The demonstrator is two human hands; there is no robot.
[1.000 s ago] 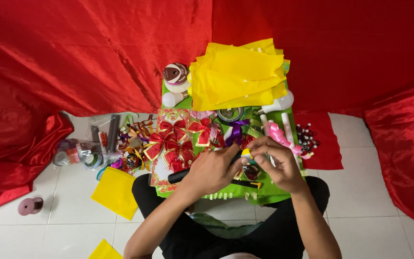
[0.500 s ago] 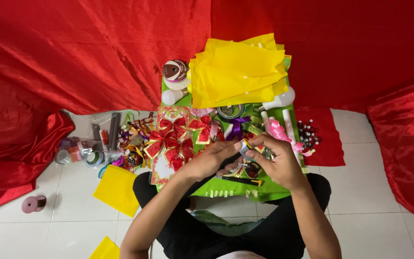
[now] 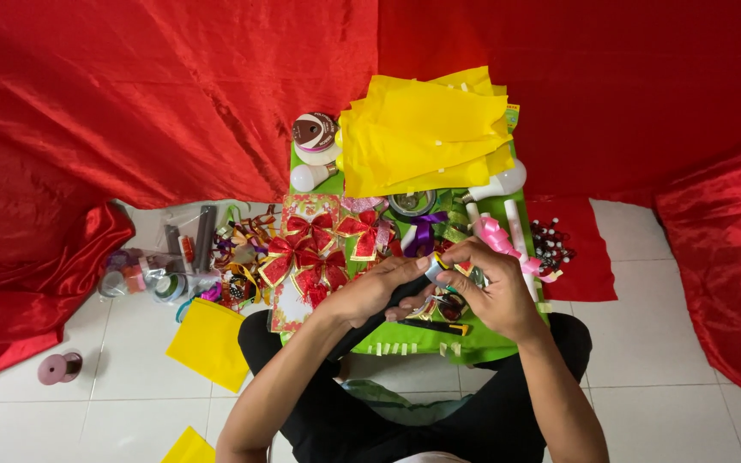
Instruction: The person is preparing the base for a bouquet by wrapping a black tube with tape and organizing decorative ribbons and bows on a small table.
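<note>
Both hands, left [image 3: 370,291] and right [image 3: 495,287], pinch a small tape roll [image 3: 436,269] just beside the red bows [image 3: 319,253], with tape strips [image 3: 405,349] already cut.

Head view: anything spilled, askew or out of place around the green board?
Two yellow paper sheets lie on the floor tiles, apart from the yellow stack on the green board. A pink spool sits alone, far left.

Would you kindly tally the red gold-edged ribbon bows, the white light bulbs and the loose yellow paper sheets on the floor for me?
Red gold-edged ribbon bows: 4
White light bulbs: 2 (second bulb)
Loose yellow paper sheets on the floor: 2 (second sheet)
Total: 8
</note>
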